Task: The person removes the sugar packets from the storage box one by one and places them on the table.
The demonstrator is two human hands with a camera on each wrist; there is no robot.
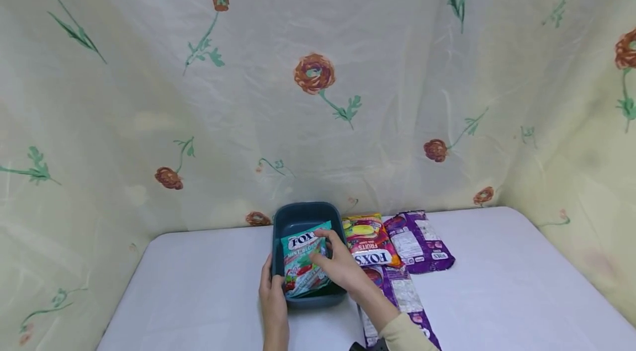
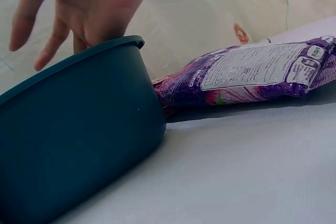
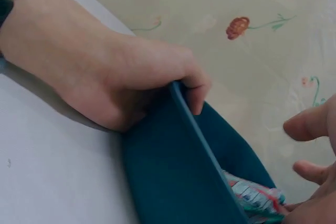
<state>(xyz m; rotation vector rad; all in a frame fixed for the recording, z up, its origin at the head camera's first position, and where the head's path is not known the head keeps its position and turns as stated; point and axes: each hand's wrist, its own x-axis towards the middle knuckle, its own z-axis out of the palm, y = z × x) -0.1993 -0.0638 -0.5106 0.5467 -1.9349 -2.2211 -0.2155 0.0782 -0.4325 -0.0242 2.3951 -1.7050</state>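
A dark teal plastic tub (image 1: 318,302) stands on the table, and inside it lies a green Fox's candy bag (image 1: 300,274). My left hand (image 1: 273,293) grips the tub's left side near the front corner. In the right wrist view that left hand (image 3: 131,72) has its thumb hooked over the rim. Over the tub, my right hand (image 1: 343,268) touches the candy bag with spread fingers. The left wrist view shows the right hand (image 2: 100,9) behind the tub wall (image 2: 84,129), fingers apart and pointing down; the bag is hidden there.
Right beside the tub lies a red and yellow Fox's fruit candy bag (image 1: 367,240). A purple bag (image 1: 419,243) lies to its right, and another purple bag (image 1: 404,293) is partly under my right forearm. A floral curtain (image 1: 397,91) hangs behind the white table (image 1: 208,285).
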